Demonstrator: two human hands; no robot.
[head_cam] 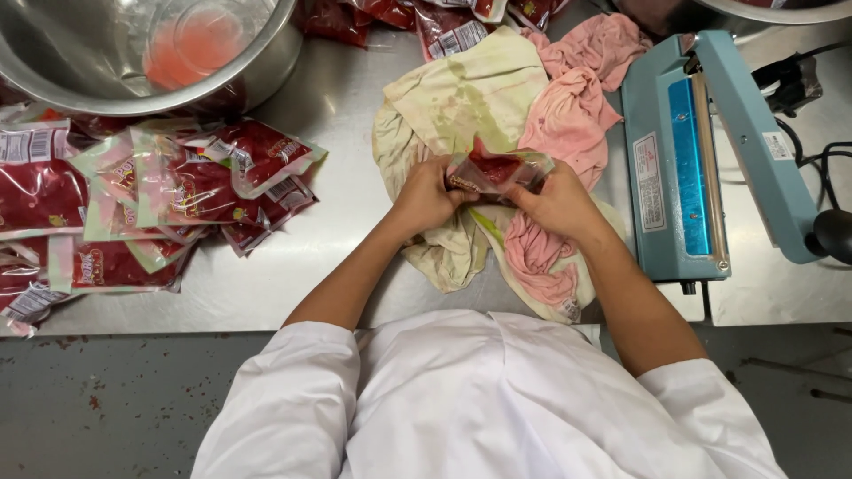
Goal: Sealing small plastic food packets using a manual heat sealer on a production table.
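Between left hand point(426, 197) and right hand point(557, 202), fingers half-hide a red pouch point(493, 168).

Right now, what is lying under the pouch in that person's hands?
Under the pouch lie stained cloths: a yellowish one and a pink one. The steel table beneath them is covered there.

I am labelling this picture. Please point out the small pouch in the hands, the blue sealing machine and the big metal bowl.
small pouch point(493, 170), head view: on its red middle, between both hands.
blue sealing machine point(661, 106), head view: on its flat base.
metal bowl point(266, 66), head view: on its outer wall.
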